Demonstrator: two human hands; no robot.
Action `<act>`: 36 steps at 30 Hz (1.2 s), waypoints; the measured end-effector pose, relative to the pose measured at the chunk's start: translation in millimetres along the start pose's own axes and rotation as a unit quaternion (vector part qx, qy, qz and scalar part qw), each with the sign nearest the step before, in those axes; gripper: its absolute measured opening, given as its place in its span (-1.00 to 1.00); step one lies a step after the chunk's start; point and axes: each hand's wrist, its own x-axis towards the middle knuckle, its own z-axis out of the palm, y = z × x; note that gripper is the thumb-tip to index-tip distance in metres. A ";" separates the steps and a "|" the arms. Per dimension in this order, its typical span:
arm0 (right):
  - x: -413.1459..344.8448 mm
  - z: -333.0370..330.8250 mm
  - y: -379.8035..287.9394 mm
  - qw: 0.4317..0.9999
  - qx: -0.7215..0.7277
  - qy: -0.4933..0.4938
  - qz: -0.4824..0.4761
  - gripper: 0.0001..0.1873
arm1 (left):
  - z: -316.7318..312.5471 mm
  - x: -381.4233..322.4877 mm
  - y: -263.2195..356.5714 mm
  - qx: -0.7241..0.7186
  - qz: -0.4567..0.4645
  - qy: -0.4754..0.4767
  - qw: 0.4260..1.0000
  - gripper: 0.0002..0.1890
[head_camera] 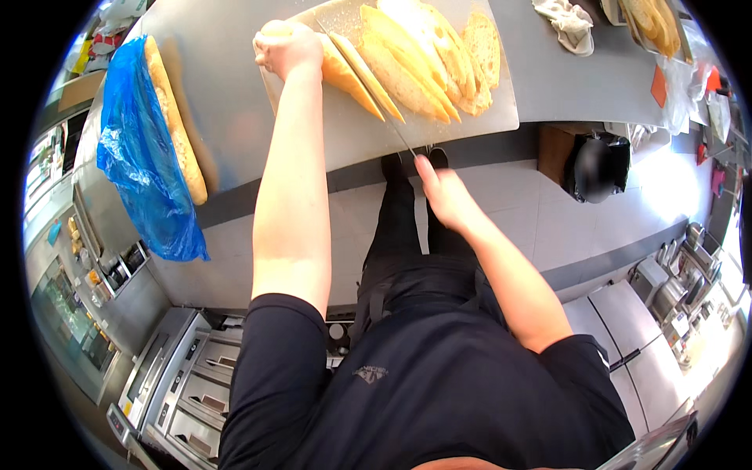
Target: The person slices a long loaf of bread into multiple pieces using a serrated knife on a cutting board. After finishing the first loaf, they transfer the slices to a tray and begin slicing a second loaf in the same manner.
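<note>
My left hand (289, 48) presses on a loaf of bread (345, 77) at the top of the view, gripping its far end. My right hand (445, 194) holds a long-bladed knife (401, 136) by the handle, which the fingers hide. Its blade runs slantwise between the loaf and a thin bread slice (376, 82). To the right of that slice, several long bread slices (402, 79) lean and overlap in a row. All of this bread lies on a pale cutting board (499, 111) scattered with crumbs.
A baguette-like loaf (176, 129) partly in a blue plastic bag (138, 153) lies on the metal worktop (232, 123) at left. A crumpled white cloth (567, 23) and a container of bread slices (652, 26) are at upper right. A black-lined bin (596, 167) stands below.
</note>
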 end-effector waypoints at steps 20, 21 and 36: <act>-17.7 -61.2 -30.7 0.994 0.080 -0.055 0.056 -0.10 | -13.7 -12.1 -13.0 0.000 0.026 0.011 1.000 -0.42; -21.5 -56.9 -26.8 0.997 0.058 -0.043 0.037 -0.10 | -7.7 -9.5 -14.7 0.000 0.027 0.021 0.999 -0.41; 7.1 -10.9 11.2 0.999 -0.035 -0.019 -0.027 -0.10 | -6.0 -12.3 -25.9 -0.003 0.030 0.028 0.999 -0.28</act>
